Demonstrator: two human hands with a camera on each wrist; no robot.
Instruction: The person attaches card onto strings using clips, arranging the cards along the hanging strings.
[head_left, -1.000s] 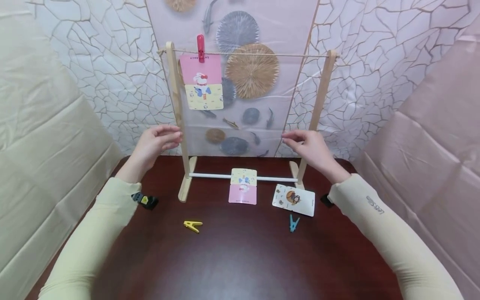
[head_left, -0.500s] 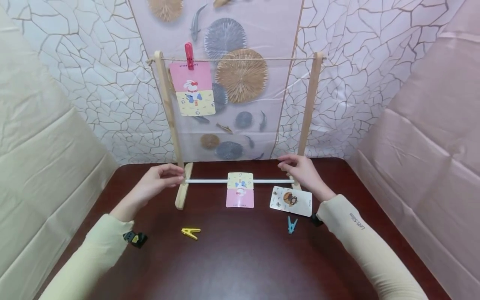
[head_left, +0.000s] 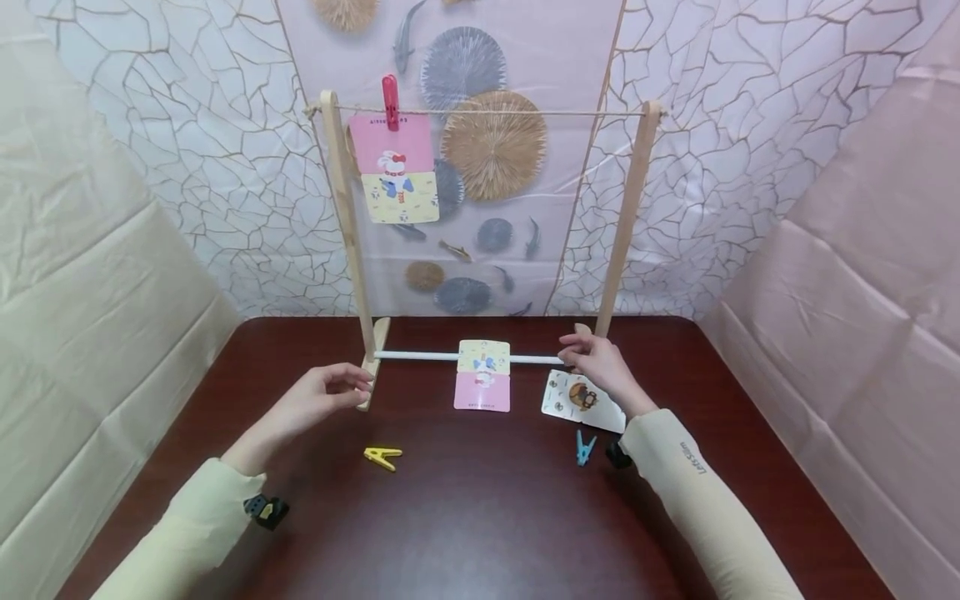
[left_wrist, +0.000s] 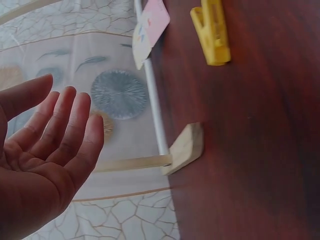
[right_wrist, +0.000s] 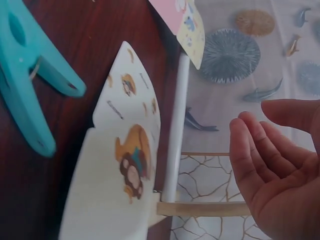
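Note:
My left hand [head_left: 318, 404] hovers beside the rack's left foot, fingers loosely bent; the left wrist view shows its palm holding nothing. A yellow clothespin [head_left: 383, 457] lies on the table to its right. Near the rack's right foot is my right hand [head_left: 600, 364], also holding nothing, above a white card with a monkey picture [head_left: 581, 398]. A blue clothespin [head_left: 585, 448] lies just in front of that card. Between the hands, a pink and yellow card [head_left: 483, 377] leans over the white rod [head_left: 420, 356]. A red clothespin [head_left: 391, 103] holds a similar card [head_left: 397, 171] on the string.
The wooden rack has a left post [head_left: 345, 208] and a right post [head_left: 628, 217], with a string [head_left: 585, 112] tied between their tops. Behind it hangs a patterned cloth backdrop [head_left: 247, 167]. Pale cloth walls [head_left: 847, 308] flank the dark table [head_left: 465, 517].
Both hands have come down from beside the posts toward the table, the left one lower and nearer the yellow clothespin. The camera view has shifted slightly. The cards and clothespins stay put.

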